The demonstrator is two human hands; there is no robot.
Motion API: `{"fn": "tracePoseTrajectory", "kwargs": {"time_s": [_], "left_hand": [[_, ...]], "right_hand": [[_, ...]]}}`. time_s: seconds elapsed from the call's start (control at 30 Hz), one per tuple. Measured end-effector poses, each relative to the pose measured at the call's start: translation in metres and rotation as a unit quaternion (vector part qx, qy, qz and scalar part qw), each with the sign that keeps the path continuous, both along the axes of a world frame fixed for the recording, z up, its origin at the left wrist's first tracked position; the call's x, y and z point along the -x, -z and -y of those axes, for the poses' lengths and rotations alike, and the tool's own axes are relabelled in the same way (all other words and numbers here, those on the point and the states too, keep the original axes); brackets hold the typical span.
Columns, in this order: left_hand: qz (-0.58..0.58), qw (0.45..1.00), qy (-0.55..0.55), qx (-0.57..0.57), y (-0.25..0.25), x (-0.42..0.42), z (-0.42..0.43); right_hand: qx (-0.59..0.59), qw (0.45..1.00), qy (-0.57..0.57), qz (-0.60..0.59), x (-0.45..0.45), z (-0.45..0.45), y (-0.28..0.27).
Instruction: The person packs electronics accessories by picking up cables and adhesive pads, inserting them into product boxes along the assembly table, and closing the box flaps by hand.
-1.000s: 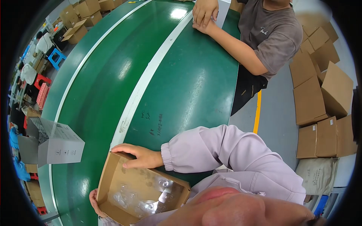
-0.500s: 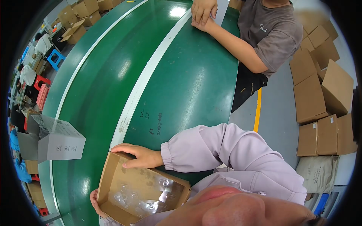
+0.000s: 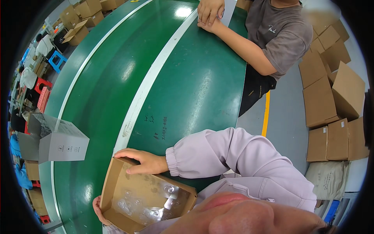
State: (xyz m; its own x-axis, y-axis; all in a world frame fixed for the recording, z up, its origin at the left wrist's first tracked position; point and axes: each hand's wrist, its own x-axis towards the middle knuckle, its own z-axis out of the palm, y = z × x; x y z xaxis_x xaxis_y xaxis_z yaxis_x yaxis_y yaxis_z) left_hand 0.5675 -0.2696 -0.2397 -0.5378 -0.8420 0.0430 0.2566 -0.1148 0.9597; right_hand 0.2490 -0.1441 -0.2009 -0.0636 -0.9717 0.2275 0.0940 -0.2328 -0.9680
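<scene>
A shallow open cardboard box (image 3: 136,181) lies at the lower left of the view, close to my body, with clear plastic pieces (image 3: 157,212) inside. My right hand (image 3: 144,162) grips its upper rim, the thumb inside and the fingers over the corner. Around the box's outer left side curl the fingers of my left hand (image 3: 99,210), partly hidden by the wall. A white printed box (image 3: 66,145) with raised flaps stands farther left on the green belt (image 3: 93,113).
Across the green table (image 3: 187,93), a co-worker (image 3: 272,35) rests one hand over the other beside a white box. Brown cartons (image 3: 319,101) are stacked at the right. Stools, seated people and more cartons (image 3: 78,33) line the far left.
The white printed box has moved slightly upward in the view along the belt. My hands and the cardboard box hold their position.
</scene>
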Motion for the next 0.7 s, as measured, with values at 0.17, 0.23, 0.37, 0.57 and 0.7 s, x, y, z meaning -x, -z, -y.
{"fn": "tracePoseTrajectory", "kwargs": {"time_s": [0.17, 0.23, 0.37, 0.57, 0.7], "left_hand": [[-0.014, 0.999, -0.035, -0.009, -0.004, 0.009, -0.005], [-0.028, 0.998, -0.052, -0.020, -0.007, 0.013, -0.009], [0.008, 1.000, 0.004, 0.015, -0.005, 0.002, 0.002], [0.063, 0.995, -0.007, 0.072, -0.011, 0.006, -0.002], [0.081, 0.993, -0.018, 0.082, 0.001, 0.002, 0.010]], "right_hand": [[0.002, 1.000, 0.004, 0.002, -0.006, 0.004, 0.002], [0.002, 1.000, -0.004, 0.008, -0.009, 0.005, 0.005], [0.023, 0.999, -0.014, -0.022, -0.011, 0.008, 0.008], [-0.002, 0.999, -0.032, 0.040, -0.012, 0.011, 0.014], [-0.039, 0.996, -0.030, 0.070, -0.011, 0.008, 0.012]]}}
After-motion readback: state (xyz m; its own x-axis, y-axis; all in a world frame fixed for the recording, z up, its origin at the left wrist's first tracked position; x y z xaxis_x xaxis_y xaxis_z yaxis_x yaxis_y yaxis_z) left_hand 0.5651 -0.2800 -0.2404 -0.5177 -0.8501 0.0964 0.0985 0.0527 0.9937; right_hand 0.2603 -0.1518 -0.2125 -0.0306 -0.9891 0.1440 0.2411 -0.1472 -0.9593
